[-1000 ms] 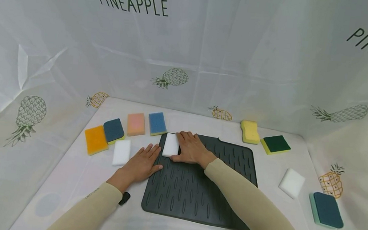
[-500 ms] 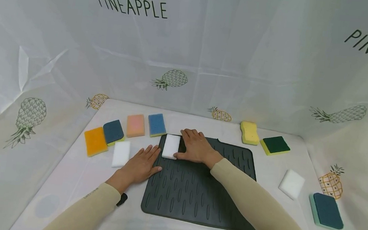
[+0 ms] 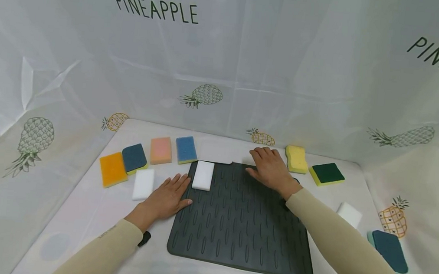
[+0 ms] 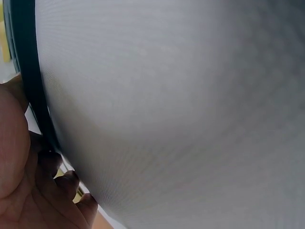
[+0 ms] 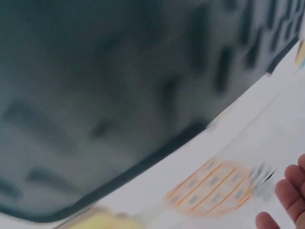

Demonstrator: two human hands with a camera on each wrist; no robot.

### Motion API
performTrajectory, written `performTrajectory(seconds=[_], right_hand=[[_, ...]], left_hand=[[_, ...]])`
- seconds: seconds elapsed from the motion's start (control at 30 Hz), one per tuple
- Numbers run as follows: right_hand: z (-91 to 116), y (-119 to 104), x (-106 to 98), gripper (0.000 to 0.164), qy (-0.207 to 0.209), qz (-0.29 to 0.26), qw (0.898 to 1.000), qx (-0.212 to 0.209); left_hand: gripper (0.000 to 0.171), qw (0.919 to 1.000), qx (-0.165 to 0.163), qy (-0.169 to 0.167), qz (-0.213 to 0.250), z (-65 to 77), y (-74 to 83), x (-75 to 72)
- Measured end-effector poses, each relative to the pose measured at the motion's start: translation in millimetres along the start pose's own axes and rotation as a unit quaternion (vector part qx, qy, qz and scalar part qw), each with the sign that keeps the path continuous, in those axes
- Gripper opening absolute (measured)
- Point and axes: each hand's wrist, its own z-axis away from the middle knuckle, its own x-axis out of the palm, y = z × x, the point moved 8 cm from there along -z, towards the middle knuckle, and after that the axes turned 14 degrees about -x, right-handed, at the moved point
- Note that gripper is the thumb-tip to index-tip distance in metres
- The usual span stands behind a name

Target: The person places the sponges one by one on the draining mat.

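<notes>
A pineapple-printed sheet [image 3: 296, 65] stood behind and beside the table [image 3: 154, 253], which carried a dark ribbed mat [image 3: 219, 224]. The left grip [image 3: 169, 198] lay flat at the mat's left edge, fingers straight, thumb over the rim, holding nothing. The right grip [image 3: 271, 167] was by the far edge, fingers loosely bent and parted from the thumb, with nothing in it; whether it touched the mat could not be told. Among smaller things, one white block [image 3: 203, 175] lay in the mat's far left corner, apart from both grips and seemingly set down. The rest lay off the mat, so the work looked barely begun: a second white block [image 3: 143, 184], an orange sponge [image 3: 113, 169], a navy sponge [image 3: 134, 155], a pink sponge [image 3: 161, 150] and a blue sponge [image 3: 186, 149] on the left; a yellow sponge [image 3: 297, 159], a green sponge [image 3: 328, 173], a third white block [image 3: 351, 213] and a teal sponge [image 3: 391, 251] on the right. The mat's middle and near stretch offered most room; the far left corner was tight, the blue sponge just beside it.
</notes>
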Motion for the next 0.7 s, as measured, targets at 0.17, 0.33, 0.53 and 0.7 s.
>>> performTrajectory(seconds=[0.17, 0.33, 0.53, 0.7], right_hand=[[34, 36, -3, 0.060, -0.011, 0.020, 1.000, 0.019], [69, 72, -5, 0.058, -0.040, 0.029, 0.997, 0.056], [104, 103, -4, 0.056, -0.075, 0.017, 0.992, 0.099], [121, 114, 1, 0.053, -0.098, 0.014, 0.988, 0.117]], left_hand=[[0.078, 1.0000, -0.003, -0.002, -0.001, 0.1, 0.8, -0.6], [0.078, 1.0000, -0.001, -0.002, -0.010, -0.6, 1.6, 0.1], [0.080, 0.9999, 0.002, -0.003, -0.017, -1.8, -0.6, 1.1], [0.078, 1.0000, 0.007, 0.000, -0.005, -1.6, 0.1, 0.2]])
